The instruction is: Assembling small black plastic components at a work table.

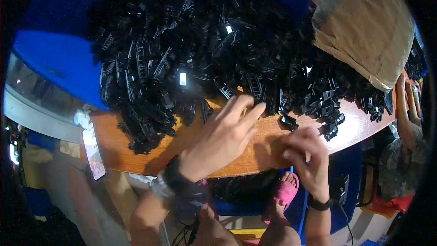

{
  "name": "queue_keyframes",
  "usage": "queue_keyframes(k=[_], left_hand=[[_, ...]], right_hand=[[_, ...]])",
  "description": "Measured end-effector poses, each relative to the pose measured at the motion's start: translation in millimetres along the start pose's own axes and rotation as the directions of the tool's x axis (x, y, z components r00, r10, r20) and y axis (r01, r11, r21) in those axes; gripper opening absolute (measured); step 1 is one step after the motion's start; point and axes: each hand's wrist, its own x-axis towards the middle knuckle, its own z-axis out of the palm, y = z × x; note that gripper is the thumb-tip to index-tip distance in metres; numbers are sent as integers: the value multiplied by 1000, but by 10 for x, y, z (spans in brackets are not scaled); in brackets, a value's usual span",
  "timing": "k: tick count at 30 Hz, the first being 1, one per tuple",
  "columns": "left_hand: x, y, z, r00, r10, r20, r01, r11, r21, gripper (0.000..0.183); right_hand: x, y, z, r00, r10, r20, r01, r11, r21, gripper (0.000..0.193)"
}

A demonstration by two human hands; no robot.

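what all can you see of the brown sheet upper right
The brown sheet looks like heavy paper or thin cardboard, perhaps a bag; which is unclear. It is tan and creased, with a paler lower edge and a corner at the lower right. It lies over the right part of the heap of black parts, and its top runs to the picture's upper edge. Neither the left hand nor the right hand touches it.

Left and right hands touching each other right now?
Apart. The head view shows bare tabletop between the left hand and the blurred right hand.
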Motion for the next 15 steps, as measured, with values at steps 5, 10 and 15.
queue_keyframes(k=[5, 10, 15], left_hand=[[213, 38, 200, 992, 71, 107, -117, 838, 533, 33], [-134, 300, 175, 987, 103, 124, -158, 761, 629, 33], [-239, 445, 168, 948, 241, 208, -294, 915, 277, 37]], right_hand=[[265, 153, 145, 980, -82, -183, -11, 889, -457, 39], [59, -19, 127, 953, 180, -242, -144, 977, 159, 34], [-166, -51, 129, 975, 107, -197, -101, 994, 41, 34]])
